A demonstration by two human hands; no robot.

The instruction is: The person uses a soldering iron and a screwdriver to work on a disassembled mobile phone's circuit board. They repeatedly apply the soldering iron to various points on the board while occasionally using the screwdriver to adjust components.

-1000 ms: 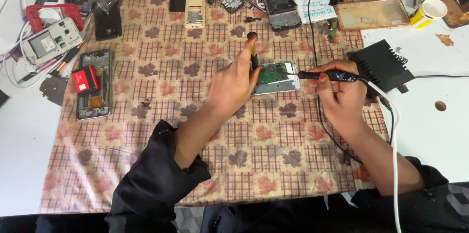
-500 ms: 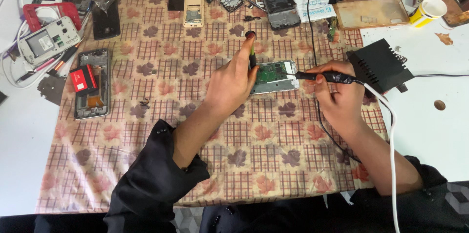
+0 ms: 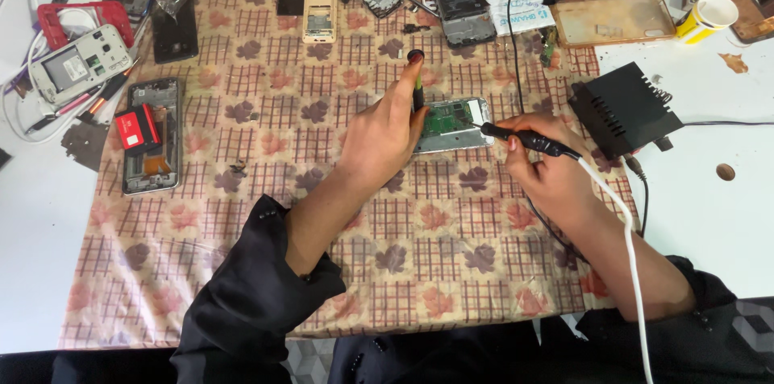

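The open phone (image 3: 451, 124) lies flat on the cloth (image 3: 266, 190), right between the two hands. Its back is off and a green board shows inside.

The left hand (image 3: 379, 142) is closed around a thin screwdriver (image 3: 417, 82) with a red and black cap. It holds the tool upright, with one finger resting on top of the cap. The tip goes down at the phone's near left edge, but the hand hides the exact spot.

The right hand (image 3: 548, 170) is closed around a black iron (image 3: 524, 140), held like a pen. Its thin tip points left and sits on the phone's right edge, or just above it; I cannot tell which. A white cord (image 3: 625, 247) runs back from the iron along the right arm. Just past the right hand stands a black box (image 3: 625, 110).

The phone looks small and light, so it would slide on the cloth if pushed. The metal frame looks stiff, and I think the sides are the safe place to hold it. The green board looks thin and easy to break, with tiny parts on it, so fingers should stay off it.

Far off to the left of the left hand lie more phones (image 3: 149, 136) in pieces. A paper cup (image 3: 713, 15) stands far beyond the right hand.
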